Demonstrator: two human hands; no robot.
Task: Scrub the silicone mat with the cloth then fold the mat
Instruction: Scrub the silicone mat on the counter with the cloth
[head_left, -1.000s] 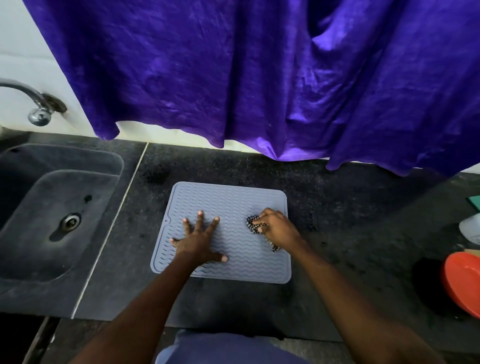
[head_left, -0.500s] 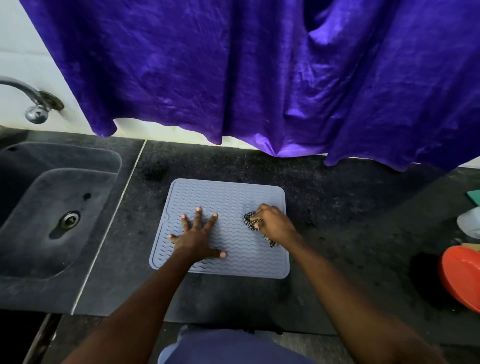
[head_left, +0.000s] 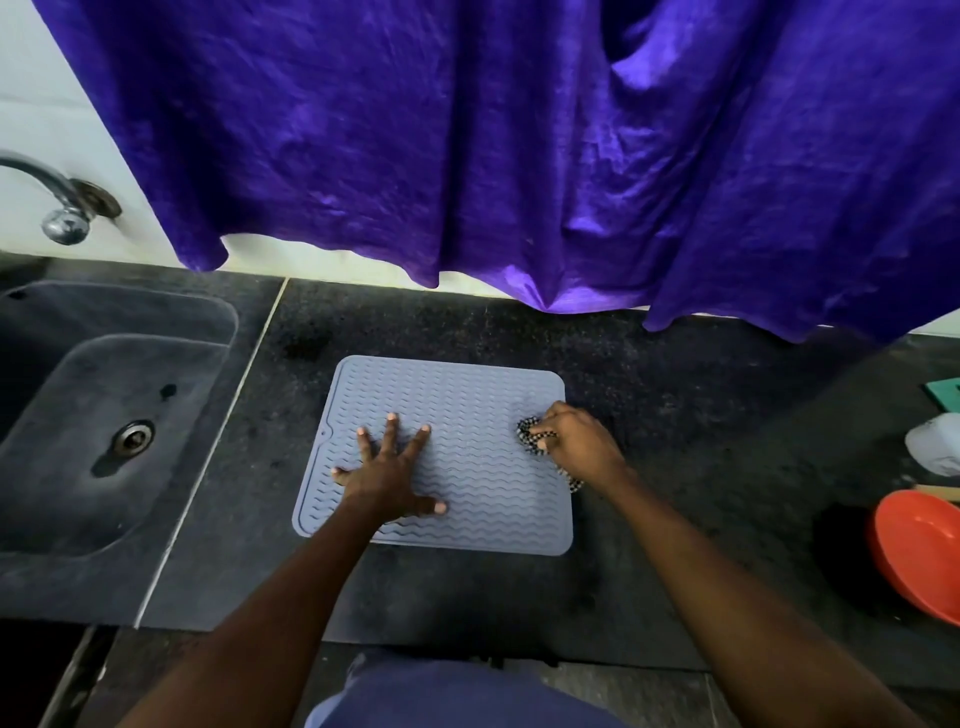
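Observation:
A grey-blue silicone mat (head_left: 457, 400) with wavy ridges lies flat on the dark stone counter (head_left: 675, 395). My left hand (head_left: 387, 475) presses flat on the mat's left half, fingers spread. My right hand (head_left: 574, 444) sits at the mat's right edge, closed around a bunched black-and-white checked cloth (head_left: 529, 436). Part of the cloth pokes out by my fingers and another bit shows below my wrist.
A dark sink (head_left: 104, 415) with a drain lies to the left, with a metal tap (head_left: 62, 208) above it. A purple curtain (head_left: 519, 156) hangs over the counter's back. An orange bowl (head_left: 919, 556), a white object (head_left: 935, 449) and a green item (head_left: 945, 392) sit at the right edge.
My right hand has slid the cloth to the right, from the mat's middle to its right edge. My left hand stays pressed on the mat.

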